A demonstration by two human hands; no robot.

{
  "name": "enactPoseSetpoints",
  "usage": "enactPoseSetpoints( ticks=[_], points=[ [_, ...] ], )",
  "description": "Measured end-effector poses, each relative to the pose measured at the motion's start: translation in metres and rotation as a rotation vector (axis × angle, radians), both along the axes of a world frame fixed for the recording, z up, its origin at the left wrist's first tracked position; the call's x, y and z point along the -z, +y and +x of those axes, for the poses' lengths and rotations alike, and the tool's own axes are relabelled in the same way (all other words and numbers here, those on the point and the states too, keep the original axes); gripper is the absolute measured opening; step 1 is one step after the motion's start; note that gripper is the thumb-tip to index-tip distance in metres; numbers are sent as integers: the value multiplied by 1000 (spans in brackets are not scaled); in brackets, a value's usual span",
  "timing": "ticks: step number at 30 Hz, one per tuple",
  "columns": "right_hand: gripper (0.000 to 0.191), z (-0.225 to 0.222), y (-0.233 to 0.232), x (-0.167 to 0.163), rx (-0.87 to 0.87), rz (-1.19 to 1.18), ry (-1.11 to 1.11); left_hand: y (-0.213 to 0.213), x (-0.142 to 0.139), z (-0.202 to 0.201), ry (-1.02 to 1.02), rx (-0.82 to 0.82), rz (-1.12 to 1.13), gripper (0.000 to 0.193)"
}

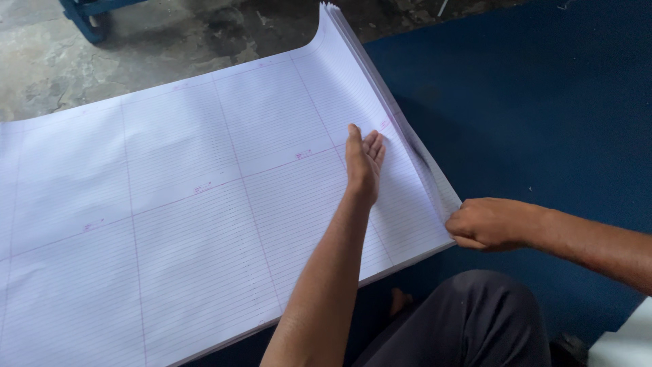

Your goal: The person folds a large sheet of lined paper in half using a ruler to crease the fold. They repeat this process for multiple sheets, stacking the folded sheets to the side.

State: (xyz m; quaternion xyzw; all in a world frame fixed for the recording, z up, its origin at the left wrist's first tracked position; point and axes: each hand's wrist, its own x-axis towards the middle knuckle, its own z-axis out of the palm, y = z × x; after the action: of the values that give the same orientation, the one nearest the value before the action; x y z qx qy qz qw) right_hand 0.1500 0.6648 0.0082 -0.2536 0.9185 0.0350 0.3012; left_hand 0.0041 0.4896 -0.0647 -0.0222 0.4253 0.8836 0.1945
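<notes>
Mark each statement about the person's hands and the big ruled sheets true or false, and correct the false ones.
1. The left hand lies on the stack of ruled paper sheets. True.
2. The right hand hangs clear of the stack. False: it grips the stack's near corner.
3. The sheets are blank. False: they carry fine lines and pink dividing rules.
4. The stack's far right corner curls upward. True.
5. A blue mat lies right of the stack. True.

The ruled paper stack (204,197) runs off the left edge (its far corner too).
</notes>
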Motion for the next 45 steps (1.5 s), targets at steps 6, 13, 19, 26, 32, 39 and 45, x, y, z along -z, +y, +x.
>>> enactPoseSetpoints(
  ticks=[6,13,19,26,32,39,45],
  points=[
    [21,3,8,1,-18,12,-1,9,5,-17,-33,-50,46,87],
    [16,7,18,7,29,-70,8,6,8,-36,11,-54,-9,83],
    [17,8,25,17,6,-90,65,8,8,-40,202,-56,-280,90],
    [17,8,23,19,14,-62,73,14,7,-40,320,-36,-485,111],
    [19,9,23,19,7,-76,78,13,10,-41,291,-28,-440,109],
    [16,9,19,21,24,-41,71,12,16,-44,287,-33,-418,94],
    [17,7,16,17,27,-43,76,11,8,-41,278,-59,-436,89]
  ],
)
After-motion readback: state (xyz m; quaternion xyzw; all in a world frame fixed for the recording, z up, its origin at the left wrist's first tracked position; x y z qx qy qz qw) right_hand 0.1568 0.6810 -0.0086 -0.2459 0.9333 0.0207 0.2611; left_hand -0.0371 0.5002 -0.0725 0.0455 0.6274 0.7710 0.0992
